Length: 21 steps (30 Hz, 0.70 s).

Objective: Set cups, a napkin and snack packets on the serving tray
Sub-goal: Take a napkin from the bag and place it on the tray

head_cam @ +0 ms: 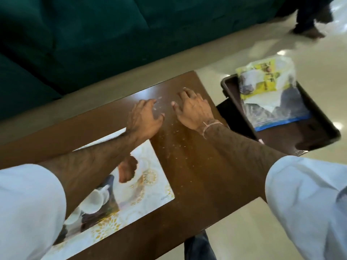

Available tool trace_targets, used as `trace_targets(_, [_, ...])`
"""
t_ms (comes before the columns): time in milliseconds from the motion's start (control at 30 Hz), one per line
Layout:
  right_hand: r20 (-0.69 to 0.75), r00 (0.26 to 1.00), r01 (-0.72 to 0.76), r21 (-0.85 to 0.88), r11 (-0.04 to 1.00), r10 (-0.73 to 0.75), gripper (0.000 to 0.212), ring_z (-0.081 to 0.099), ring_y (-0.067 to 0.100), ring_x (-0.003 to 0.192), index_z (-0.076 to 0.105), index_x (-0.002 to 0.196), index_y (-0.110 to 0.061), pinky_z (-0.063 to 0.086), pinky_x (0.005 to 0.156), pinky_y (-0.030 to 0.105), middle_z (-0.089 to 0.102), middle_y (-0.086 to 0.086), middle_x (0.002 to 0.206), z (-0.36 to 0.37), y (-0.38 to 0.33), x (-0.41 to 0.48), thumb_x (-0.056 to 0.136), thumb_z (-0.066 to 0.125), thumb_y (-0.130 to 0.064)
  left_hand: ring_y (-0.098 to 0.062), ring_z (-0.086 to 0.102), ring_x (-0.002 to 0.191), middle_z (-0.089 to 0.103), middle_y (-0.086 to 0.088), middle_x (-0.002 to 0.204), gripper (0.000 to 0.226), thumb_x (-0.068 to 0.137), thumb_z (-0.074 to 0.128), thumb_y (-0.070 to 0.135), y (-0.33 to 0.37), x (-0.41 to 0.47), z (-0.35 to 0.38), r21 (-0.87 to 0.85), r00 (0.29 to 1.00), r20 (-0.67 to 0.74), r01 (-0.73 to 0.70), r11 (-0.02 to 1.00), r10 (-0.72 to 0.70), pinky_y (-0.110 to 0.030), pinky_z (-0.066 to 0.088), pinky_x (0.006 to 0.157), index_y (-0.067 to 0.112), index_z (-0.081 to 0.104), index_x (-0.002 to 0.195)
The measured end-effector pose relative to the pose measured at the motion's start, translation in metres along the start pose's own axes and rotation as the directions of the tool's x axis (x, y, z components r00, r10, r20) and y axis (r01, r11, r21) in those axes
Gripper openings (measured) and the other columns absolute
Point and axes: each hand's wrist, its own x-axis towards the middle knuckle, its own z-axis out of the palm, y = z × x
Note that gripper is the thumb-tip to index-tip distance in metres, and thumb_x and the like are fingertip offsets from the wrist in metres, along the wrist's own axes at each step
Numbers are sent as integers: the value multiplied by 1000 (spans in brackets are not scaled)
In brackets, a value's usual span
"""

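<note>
My left hand [144,119] and my right hand [191,111] rest side by side over the far end of a brown wooden table [197,175]. Both have spread fingers and hold nothing. Right of the table, lower down, is a dark brown serving tray [228,89]. On it lie a yellow snack packet [261,77], a white napkin [262,103] and a clear zip bag with a blue strip [277,115]. White cups [93,200] show in the table's glossy patterned panel under my left forearm. I cannot tell whether they are reflected or seen through glass.
Small pale crumbs [172,141] are scattered on the wood around my hands. A dark green sofa [75,34] runs along the far side. Another person's foot [309,31] stands on the shiny cream floor at the top right.
</note>
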Motion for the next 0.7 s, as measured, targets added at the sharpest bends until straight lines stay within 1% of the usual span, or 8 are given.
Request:
trace_targets(67, [-11, 999, -51, 4, 999, 51, 58, 48, 36, 129, 47, 138, -17, 42, 102, 52, 43, 10, 151, -12, 43, 0, 96, 33, -54, -28, 45, 131, 53, -7, 142, 59, 91, 62, 41, 38, 15, 23, -28, 998, 37, -46, 999, 47, -43, 40, 108, 18, 48, 144])
trace_targets(167, [-41, 991, -129, 17, 991, 130, 55, 48, 36, 128, 48, 136, -16, 43, 101, 53, 44, 10, 148, -27, 105, -6, 97, 35, -53, -25, 43, 133, 51, -6, 144, 61, 91, 63, 41, 92, 32, 61, -41, 992, 87, -85, 996, 88, -48, 38, 111, 19, 45, 146])
trace_targets(233, [-38, 981, -192, 16, 981, 192, 55, 46, 36, 129, 48, 137, -16, 42, 102, 54, 43, 9, 150, -35, 152, -12, 97, 37, -52, -25, 42, 133, 51, -6, 142, 61, 91, 63, 41, 132, 46, 91, -39, 986, 110, -125, 991, 129, -48, 38, 111, 19, 46, 145])
trace_targets(300, [-28, 966, -258, 19, 966, 259, 54, 45, 37, 130, 46, 138, -15, 41, 103, 55, 41, 9, 151, -39, 194, -20, 98, 38, -50, -26, 44, 130, 53, -5, 139, 58, 90, 62, 41, 167, 58, 117, -33, 976, 122, -177, 984, 180, -46, 40, 107, 20, 48, 143])
trace_targets(467, [-73, 926, -368, 35, 929, 370, 50, 48, 39, 126, 51, 135, -14, 44, 99, 54, 44, 12, 147, -45, 293, -46, 98, 44, -47, -28, 50, 118, 60, -4, 121, 46, 86, 58, 43, 249, 79, 183, 22, 941, 143, -313, 949, 307, -45, 35, 97, 24, 60, 127])
trace_targets(567, [-82, 889, -446, 57, 893, 450, 45, 48, 40, 123, 55, 130, -13, 45, 96, 53, 48, 14, 139, -45, 340, -62, 97, 48, -43, -27, 53, 114, 63, -3, 114, 39, 83, 57, 41, 291, 82, 221, 36, 910, 198, -377, 925, 364, -44, 34, 94, 23, 65, 117])
trace_targets(633, [-95, 861, -495, 71, 866, 500, 40, 48, 41, 119, 57, 125, -13, 46, 92, 54, 49, 17, 133, -44, 365, -73, 96, 50, -39, -29, 55, 112, 63, -4, 112, 37, 80, 60, 40, 314, 83, 244, 33, 886, 249, -411, 911, 391, -43, 36, 94, 22, 67, 112])
trace_targets(700, [-127, 831, -534, 87, 841, 541, 34, 50, 40, 114, 58, 118, -12, 47, 89, 53, 51, 18, 126, -42, 381, -85, 95, 50, -36, -31, 55, 111, 61, -8, 112, 42, 77, 67, 44, 328, 82, 261, 27, 855, 319, -441, 897, 410, -43, 41, 94, 20, 65, 112])
